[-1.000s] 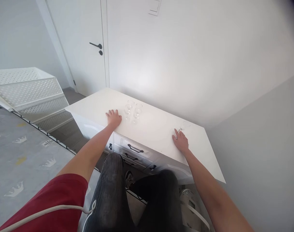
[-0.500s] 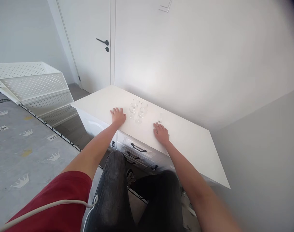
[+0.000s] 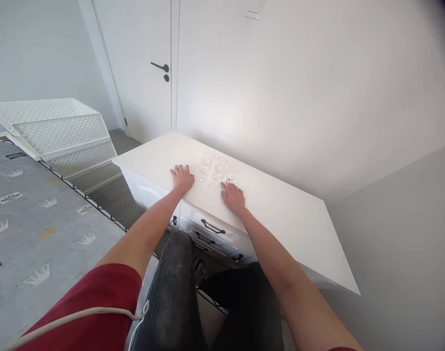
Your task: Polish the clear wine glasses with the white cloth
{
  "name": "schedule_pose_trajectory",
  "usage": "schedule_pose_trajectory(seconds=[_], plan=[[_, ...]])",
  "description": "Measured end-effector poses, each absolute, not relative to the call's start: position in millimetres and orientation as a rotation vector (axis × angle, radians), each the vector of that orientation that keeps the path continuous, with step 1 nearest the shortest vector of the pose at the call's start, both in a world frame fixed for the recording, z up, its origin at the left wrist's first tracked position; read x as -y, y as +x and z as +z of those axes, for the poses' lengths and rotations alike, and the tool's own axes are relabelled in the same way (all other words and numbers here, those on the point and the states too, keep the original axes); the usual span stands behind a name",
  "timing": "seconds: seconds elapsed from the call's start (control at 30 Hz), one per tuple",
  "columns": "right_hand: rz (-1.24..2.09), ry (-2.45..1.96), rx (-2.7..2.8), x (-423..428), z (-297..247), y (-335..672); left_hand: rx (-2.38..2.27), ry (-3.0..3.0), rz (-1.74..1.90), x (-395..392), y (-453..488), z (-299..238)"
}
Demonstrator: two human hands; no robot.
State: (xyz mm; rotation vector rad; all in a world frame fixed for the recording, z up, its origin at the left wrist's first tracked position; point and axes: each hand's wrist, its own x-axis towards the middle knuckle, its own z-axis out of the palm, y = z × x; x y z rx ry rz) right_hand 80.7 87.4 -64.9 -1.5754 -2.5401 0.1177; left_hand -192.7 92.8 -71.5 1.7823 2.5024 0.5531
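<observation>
White cabinet top point(image 3: 280, 214): clear stemmed glasses point(image 3: 219, 171) are grouped upright on its left half, exact count unclear; one glass point(image 3: 233, 172) is held at the group's right edge by the right hand point(image 3: 233, 198); the top is touched by the left hand point(image 3: 183, 179), just left of the glasses

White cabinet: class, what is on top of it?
Clear glasses, the left hand and the right hand. Part of one glass is covered by the right hand and cannot be seen.

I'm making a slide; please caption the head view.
Left hand on a white cabinet top, right hand at a clear glass beside other clear glasses.
</observation>
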Motion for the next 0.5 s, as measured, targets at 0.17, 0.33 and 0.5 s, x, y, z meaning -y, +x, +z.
schedule_pose_trajectory(seconds=[0.17, 0.33, 0.5], plan=[[0.097, -1.581, 2.488, -78.0, -62.7, 84.6, -2.526, 1.780, 0.529, -91.5, -192.9, -69.5], [0.096, -1.562, 2.474, -60.9, -68.0, 103.9, -2.522, 1.790, 0.513, -89.8, -193.7, -69.7], [0.096, -1.614, 2.446, -53.2, -70.9, 154.1, -2.460, 1.834, 0.459, -81.1, -199.4, -75.1]])
